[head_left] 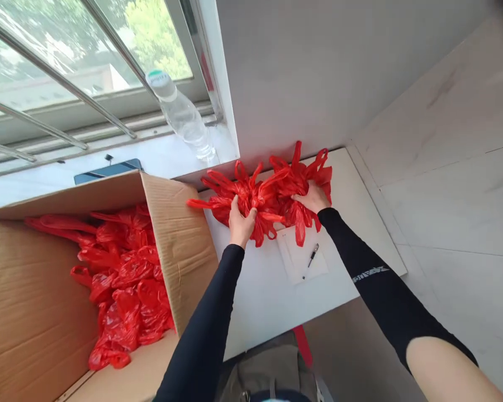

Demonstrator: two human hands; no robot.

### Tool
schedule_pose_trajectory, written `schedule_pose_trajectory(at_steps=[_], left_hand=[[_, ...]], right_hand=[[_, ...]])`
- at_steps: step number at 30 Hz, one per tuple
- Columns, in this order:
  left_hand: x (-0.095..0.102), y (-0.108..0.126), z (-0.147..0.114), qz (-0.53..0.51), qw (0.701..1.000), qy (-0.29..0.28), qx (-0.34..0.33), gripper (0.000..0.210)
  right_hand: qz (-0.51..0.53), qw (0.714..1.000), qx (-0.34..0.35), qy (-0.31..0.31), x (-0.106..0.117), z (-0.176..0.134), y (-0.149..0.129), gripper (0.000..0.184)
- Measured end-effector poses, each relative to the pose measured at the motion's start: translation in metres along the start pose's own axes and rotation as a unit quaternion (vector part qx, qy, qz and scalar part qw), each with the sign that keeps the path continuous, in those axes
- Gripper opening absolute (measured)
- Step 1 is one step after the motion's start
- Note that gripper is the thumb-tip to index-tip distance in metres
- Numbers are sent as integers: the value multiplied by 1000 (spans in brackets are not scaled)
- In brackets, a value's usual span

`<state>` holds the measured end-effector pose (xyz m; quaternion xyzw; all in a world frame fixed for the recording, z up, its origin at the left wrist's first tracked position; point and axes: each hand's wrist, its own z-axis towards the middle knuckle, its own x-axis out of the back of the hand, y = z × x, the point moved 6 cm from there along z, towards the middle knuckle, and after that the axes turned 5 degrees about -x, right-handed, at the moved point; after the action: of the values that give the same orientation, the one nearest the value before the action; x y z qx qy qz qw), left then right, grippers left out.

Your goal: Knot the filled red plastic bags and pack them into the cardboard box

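Red plastic bags (272, 192) with knotted, sticking-out handles lie bunched at the back of a white table (260, 301), against the wall. My left hand (241, 222) has its fingers closed on the left part of the bunch, thumb and fingers pinching the red plastic. On the right part, my right hand (313, 197) reaches into the folds and grips a bag; some of its fingertips are hidden in the plastic. What the bags contain does not show. Black sleeves cover both forearms.
A large open cardboard box (184, 240) at the left holds several red bags (129, 273). Paper (291, 262) and a pen (311, 261) lie before my hands. A clear bottle (186, 120) and a dark blue flat object (109, 171) rest on the windowsill.
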<state>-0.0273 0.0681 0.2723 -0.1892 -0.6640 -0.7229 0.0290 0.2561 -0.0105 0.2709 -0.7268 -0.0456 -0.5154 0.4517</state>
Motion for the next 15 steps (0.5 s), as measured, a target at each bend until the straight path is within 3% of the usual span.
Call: schedule_pose_trajectory(at_steps=[3,5,7,10,13,15], left_hand=[[9,11,-31,11,1000,-13,-15,71],[13,18,-57,9,999,-30,-16,79],[14,20,-81,-3,998,-54,-19,77],[18,11,-123,-42,993,-111,-17,55],[39,-17,-188,-90,974,-210,11,37],[69,-47,-237,-104,959,-262,37,37]], right_hand=[[7,1000,25,-1,13,-26,1,91],[19,999,39,20,26,-56,2,101],[39,997,47,43,35,-97,5,87],[75,996,44,37,32,-174,20,59],[89,996,5,-19,3,-267,50,43],[86,993,-41,-66,-27,-328,80,39]])
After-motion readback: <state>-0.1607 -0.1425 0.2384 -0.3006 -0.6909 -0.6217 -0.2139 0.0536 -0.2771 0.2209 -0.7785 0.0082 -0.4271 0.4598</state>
